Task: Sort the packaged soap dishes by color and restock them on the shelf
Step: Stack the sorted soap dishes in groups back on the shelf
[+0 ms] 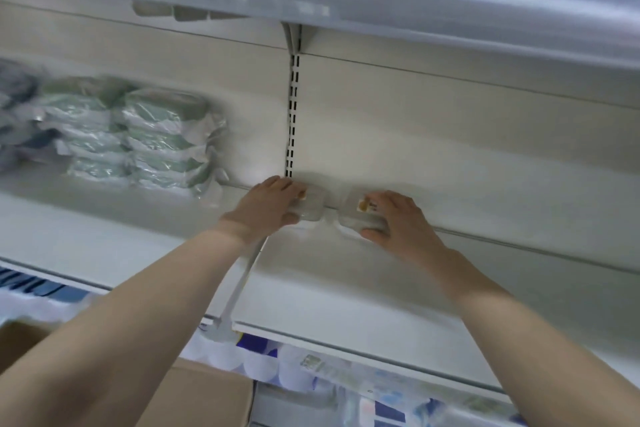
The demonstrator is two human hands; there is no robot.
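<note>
Together, two packaged soap dishes are held at the back edge of the shelf [346, 288], where its board meets the rear panel. The left soap dish [310, 206] is gripped by the left hand [268, 206]: the fingers are laid over its top and the thumb is curled against its near side, so the hand is clamped on the package. The right soap dish [362, 215] is gripped in the same way by the right hand [398, 220], with the fingers over the top and the thumb pressed against the near side. Both packages are pale, wrapped in clear film, and each is marked by a small orange label; their exact colour cannot be told through the blur. The two dishes are set just beside each other, apart by a narrow gap, directly below the slotted upright [293, 114] in the rear panel.

Toward the left end of the shelf, against the back edge, two stacks of green soap dishes [138, 139] in clear wrapping are placed side by side, well apart from the hands. Further left, greyer packages [15, 114] are seen, too blurred to be told exactly. An upper shelf [381, 7] is seen overhead. Below the front edge, blue and white wrapped goods [263, 360] are stored, and cardboard boxes [204, 395] are seen at the lower left.
</note>
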